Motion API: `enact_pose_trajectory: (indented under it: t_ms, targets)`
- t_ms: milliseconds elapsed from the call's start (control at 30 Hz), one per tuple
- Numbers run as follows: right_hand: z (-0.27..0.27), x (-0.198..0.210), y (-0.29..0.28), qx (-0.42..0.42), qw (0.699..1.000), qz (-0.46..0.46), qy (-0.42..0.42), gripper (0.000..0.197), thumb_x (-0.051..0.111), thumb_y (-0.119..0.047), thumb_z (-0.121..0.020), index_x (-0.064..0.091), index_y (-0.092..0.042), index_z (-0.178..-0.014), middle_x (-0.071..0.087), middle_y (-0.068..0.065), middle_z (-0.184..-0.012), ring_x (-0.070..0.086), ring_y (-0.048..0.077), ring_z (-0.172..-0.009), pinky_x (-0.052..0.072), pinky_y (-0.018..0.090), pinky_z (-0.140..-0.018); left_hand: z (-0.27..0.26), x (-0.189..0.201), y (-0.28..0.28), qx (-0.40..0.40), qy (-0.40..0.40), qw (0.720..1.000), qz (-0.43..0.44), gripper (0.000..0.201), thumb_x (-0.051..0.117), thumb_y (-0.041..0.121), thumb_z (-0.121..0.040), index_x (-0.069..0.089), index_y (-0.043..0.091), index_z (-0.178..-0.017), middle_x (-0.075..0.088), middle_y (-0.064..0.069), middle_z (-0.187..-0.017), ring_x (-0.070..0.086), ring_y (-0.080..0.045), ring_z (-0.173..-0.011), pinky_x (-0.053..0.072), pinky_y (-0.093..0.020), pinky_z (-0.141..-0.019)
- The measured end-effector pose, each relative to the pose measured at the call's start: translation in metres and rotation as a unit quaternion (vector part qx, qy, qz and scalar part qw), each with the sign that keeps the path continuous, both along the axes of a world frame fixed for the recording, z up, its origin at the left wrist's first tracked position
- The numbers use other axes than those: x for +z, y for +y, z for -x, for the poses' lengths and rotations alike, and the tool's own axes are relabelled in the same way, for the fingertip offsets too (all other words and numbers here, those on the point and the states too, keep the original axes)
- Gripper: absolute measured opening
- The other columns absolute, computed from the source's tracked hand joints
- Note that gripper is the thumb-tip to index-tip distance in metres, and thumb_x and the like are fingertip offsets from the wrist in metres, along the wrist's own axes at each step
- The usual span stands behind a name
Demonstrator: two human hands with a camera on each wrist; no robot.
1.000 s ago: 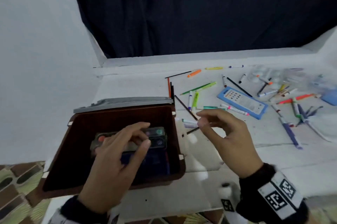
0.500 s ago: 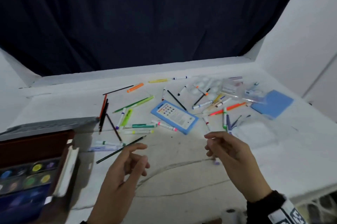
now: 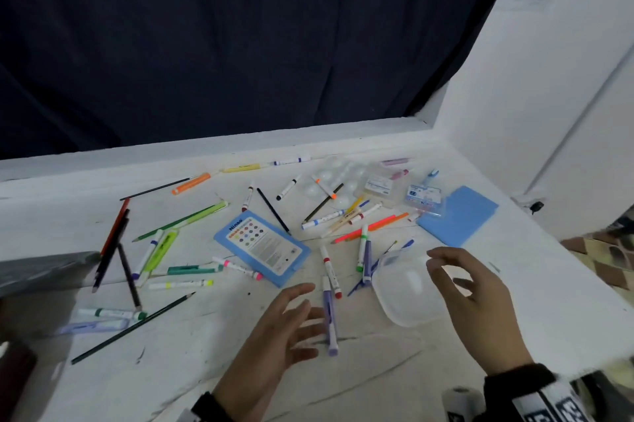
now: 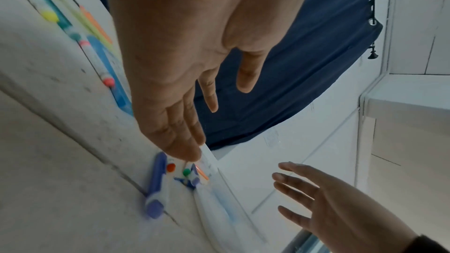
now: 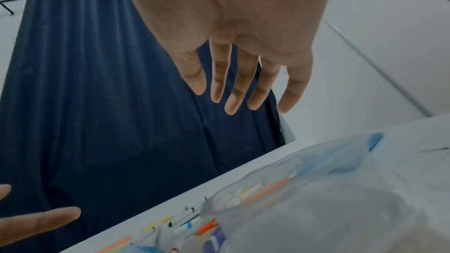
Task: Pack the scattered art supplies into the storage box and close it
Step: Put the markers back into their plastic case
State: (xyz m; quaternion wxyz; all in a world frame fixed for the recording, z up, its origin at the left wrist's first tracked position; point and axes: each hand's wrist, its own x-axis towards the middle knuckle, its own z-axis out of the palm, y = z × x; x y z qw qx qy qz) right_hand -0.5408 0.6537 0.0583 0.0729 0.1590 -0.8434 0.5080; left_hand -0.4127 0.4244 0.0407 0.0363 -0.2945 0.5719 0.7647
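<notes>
Several markers, pencils and highlighters lie scattered over the white table (image 3: 377, 380). My left hand (image 3: 308, 318) hovers open with fingers spread just over a purple marker (image 3: 329, 318), holding nothing. In the left wrist view the fingertips (image 4: 187, 153) hang close above that purple marker (image 4: 155, 186). My right hand (image 3: 446, 270) is open and empty above the right edge of a clear plastic tray (image 3: 408, 298). The storage box shows only at the left edge: its grey lid (image 3: 44, 267) and a brown corner (image 3: 13, 373).
A blue paint case (image 3: 264, 246) lies mid-table, a blue pad (image 3: 459, 215) and clear packets (image 3: 377, 186) at the back right. A dark curtain (image 3: 240, 61) hangs behind, a white wall (image 3: 549, 112) stands on the right. The table's right edge drops to a tiled floor (image 3: 603, 260).
The view has swung right, away from the box. My left hand left the box and moved right over the purple marker; my right hand moved right, over the clear tray.
</notes>
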Motion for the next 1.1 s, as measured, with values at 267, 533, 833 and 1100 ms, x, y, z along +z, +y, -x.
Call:
enact_pose_trajectory:
  t_ms: [267,533,833,1100]
  targets:
    - [0.049,-0.009,0.022,-0.019,0.993,-0.118,0.018,0.024,0.062,-0.032,-0.093,0.066,-0.024,-0.114,0.064,-0.01,-0.114,0.052,0.012,-0.113,0.035,0.024,-0.093,0.049,-0.005,0.032,-0.026,-0.03,0.998,-0.054,0.024,0.058,0.041,-0.096,0.067,0.041,-0.118,0.064,-0.006,-0.126,0.067,-0.024,-0.112,0.055,-0.047,-0.096]
    - [0.102,-0.035,0.043,0.044,0.984,-0.046,-0.165,0.025,0.052,-0.048,-0.093,0.061,-0.033,-0.112,0.063,-0.007,-0.114,0.061,0.013,-0.104,0.042,0.029,-0.083,0.077,-0.01,0.07,0.025,-0.058,0.998,-0.02,0.025,0.056,0.037,-0.098,0.061,0.043,-0.122,0.061,0.003,-0.127,0.063,-0.019,-0.116,0.055,-0.042,-0.098]
    - [0.147,-0.048,0.069,0.129,0.929,-0.007,-0.347,0.023,0.049,-0.05,-0.095,0.066,-0.038,-0.106,0.066,0.001,-0.105,0.064,0.024,-0.097,0.057,0.034,-0.062,0.087,-0.021,0.115,0.103,-0.035,0.994,0.031,0.028,0.059,0.033,-0.096,0.063,0.044,-0.122,0.071,0.025,-0.107,0.063,-0.013,-0.115,0.05,-0.039,-0.102]
    - [0.141,-0.047,0.053,0.198,0.919,0.073,-0.332,0.024,0.05,-0.026,-0.1,0.07,-0.032,-0.112,0.069,0.001,-0.11,0.066,0.026,-0.098,0.055,0.031,-0.061,0.073,-0.008,0.121,0.132,0.014,0.984,0.117,0.031,0.058,0.018,-0.098,0.063,0.04,-0.12,0.07,0.034,-0.101,0.063,0.016,-0.093,0.049,-0.007,-0.071]
